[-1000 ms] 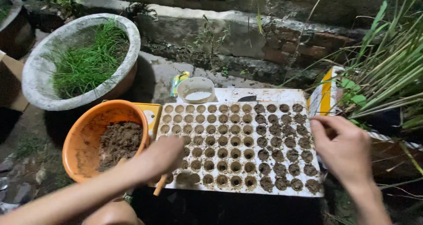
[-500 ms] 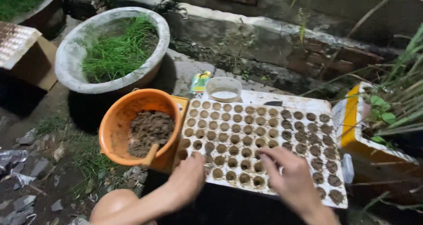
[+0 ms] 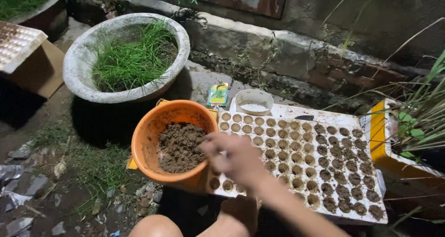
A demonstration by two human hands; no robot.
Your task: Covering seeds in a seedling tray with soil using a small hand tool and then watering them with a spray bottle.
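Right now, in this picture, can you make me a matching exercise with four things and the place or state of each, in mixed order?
Things:
1. orange bowl
2. grey stone basin
3. white seed tray
4. small white cup

Descriptions:
a. full of green grass
b. stands at the tray's far edge
c. holds brown soil
d. right-side cells filled, left ones still hollow

Pairs: 1-c, 2-a, 3-d, 4-b
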